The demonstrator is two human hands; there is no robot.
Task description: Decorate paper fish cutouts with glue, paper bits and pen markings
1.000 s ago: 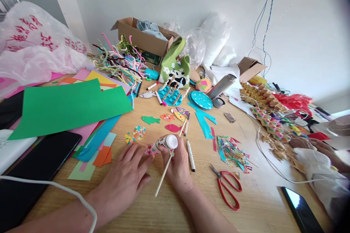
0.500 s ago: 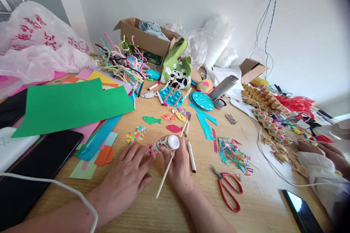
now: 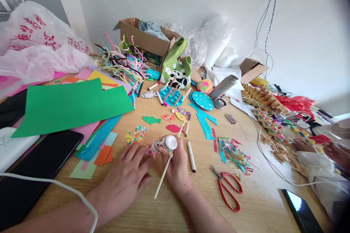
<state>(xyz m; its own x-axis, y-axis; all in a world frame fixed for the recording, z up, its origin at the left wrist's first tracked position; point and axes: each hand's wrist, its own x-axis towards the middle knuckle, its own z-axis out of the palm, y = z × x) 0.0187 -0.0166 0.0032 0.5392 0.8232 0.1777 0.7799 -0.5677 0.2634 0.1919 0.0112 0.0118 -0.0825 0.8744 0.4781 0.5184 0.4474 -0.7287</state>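
Observation:
My right hand (image 3: 177, 167) is closed round a white bottle (image 3: 165, 143), tilted with its round white base towards me and its other end pointing left. A thin wooden stick (image 3: 162, 181) is also in that hand, slanting across it. My left hand (image 3: 129, 171) lies on the table with fingers extended, its fingertips at a pink paper cut-out (image 3: 149, 149) under the bottle's far end. The hand and bottle hide most of this cut-out. Beyond my hands lie a green paper fish (image 3: 152, 120), a red one (image 3: 173, 128) and small paper bits (image 3: 140, 133).
Red-handled scissors (image 3: 229, 189), a marker (image 3: 191, 156) and a heap of paper scraps (image 3: 234, 154) lie to the right. Green paper sheets (image 3: 73, 107) and a black tablet-like slab (image 3: 46, 171) are left. A white cable (image 3: 54, 181) crosses near my left forearm. Another person's hand (image 3: 337, 154) is far right.
The bottle and stick have shifted slightly left with my right hand. My left hand looks unmoved. At the far right, the other person's hands have moved.

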